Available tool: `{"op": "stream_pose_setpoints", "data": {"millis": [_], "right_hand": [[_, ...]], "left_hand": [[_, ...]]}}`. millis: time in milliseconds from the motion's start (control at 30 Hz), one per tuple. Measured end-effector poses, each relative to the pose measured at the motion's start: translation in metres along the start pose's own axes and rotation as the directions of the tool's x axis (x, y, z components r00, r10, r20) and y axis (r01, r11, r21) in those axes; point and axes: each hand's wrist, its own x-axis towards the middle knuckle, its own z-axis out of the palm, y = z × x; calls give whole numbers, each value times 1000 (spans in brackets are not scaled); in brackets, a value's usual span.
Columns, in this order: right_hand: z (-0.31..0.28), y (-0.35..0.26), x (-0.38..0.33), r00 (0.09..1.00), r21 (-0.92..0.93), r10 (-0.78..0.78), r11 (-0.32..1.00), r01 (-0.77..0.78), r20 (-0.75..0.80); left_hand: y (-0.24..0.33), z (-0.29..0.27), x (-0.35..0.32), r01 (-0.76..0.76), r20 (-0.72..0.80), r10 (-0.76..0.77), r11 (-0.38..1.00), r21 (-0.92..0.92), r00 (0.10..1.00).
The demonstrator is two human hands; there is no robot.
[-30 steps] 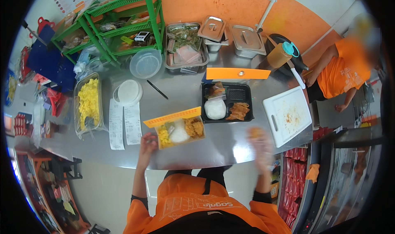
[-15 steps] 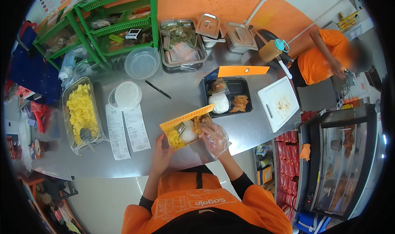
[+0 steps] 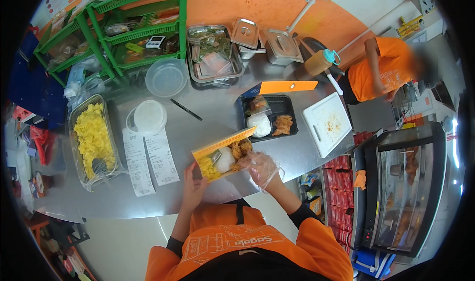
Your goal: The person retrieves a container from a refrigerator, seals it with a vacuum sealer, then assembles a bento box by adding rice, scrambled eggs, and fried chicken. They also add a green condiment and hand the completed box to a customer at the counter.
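In front of me a yellow-and-orange cardboard meal box (image 3: pixel 223 141) stands with its lid raised. Inside it lie yellow scrambled-egg-like food (image 3: pixel 210 169), a mound of white rice (image 3: pixel 226 159) and fried chicken pieces (image 3: pixel 241 149). My left hand (image 3: pixel 194 186), bare, grips the box at its left front corner. At the right end my right hand (image 3: pixel 262 170), in a clear plastic glove, is beside the chicken; its fingertips are blurred under the loose plastic. Behind stands a second box with a black tray (image 3: pixel 284 103), holding wrapped rice (image 3: pixel 259 124), a small packet and fried chicken (image 3: pixel 283 124).
To the left are a metal pan of yellow food (image 3: pixel 93 137), two paper receipts (image 3: pixel 161 157), white lids (image 3: pixel 151 117) and a black pen (image 3: pixel 186 109). A white cutting board (image 3: pixel 326 125) lies right. A co-worker (image 3: pixel 378 66) stands beyond it, near a glass display warmer (image 3: pixel 405 192).
My right hand has drawn back to the right, uncovering more of the chicken in the box. My left hand stays at the box corner. The co-worker has shifted posture.
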Motion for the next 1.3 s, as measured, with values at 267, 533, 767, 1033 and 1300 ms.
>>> {"op": "stream_pose_setpoints", "data": {"millis": [267,533,767,1033,1300], "right_hand": [[11,-18,-2,989,149,111,984,-96,-95],[29,0,-24,912,409,286,900,-151,-293],[-33,-15,-158,450,768,833,508,-391,-322],[-7,-103,-489,30,983,999,15,-185,-10],[-6,-241,-714,-485,708,851,216,672,202]], "left_hand": [[-19,1,2,-57,10,57,998,36,998],[-12,2,-3,78,21,-79,996,34,997],[-41,15,-11,115,-490,73,932,344,869],[-13,300,-214,-372,651,254,927,46,715],[-73,396,-554,-457,535,-274,856,-244,-799]]}}
